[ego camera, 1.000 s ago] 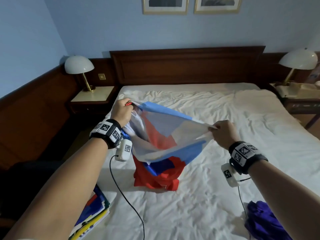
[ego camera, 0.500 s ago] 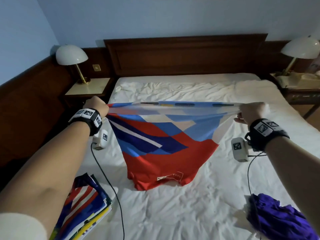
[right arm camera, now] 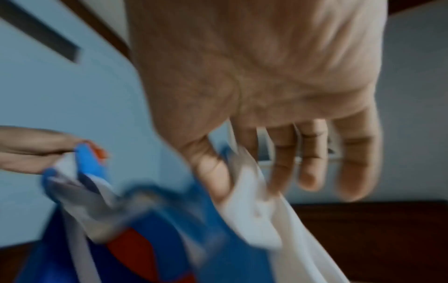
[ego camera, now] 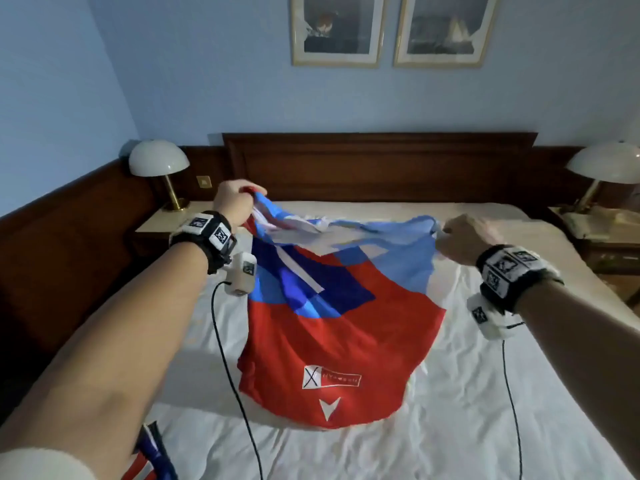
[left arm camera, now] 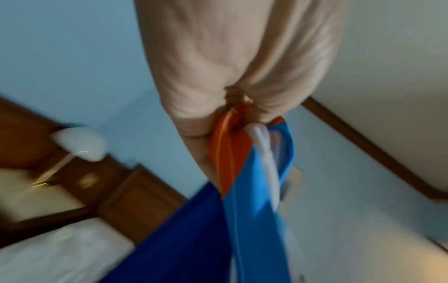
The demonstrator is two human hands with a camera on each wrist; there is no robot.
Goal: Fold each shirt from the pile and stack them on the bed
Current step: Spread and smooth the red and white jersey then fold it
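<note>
A red, blue and white shirt hangs over the white bed, its red hem with a white logo billowing toward me. My left hand grips one top corner of the shirt, held higher, near the headboard. My right hand pinches the other top corner of the shirt between thumb and forefinger, the other fingers hanging loose. The top edge sags between the two hands. A folded stack of striped shirts peeks in at the bottom left edge of the bed.
A dark wooden headboard runs behind the bed. Nightstands with white dome lamps stand at either side, the right lamp near the frame edge. Camera cables trail from both wrists over the sheet.
The shirt's top edge was stretched taut and level; now the hands are closer and the left one higher, the edge sags, and the hem has swung forward over the bed. The view tilted up.
</note>
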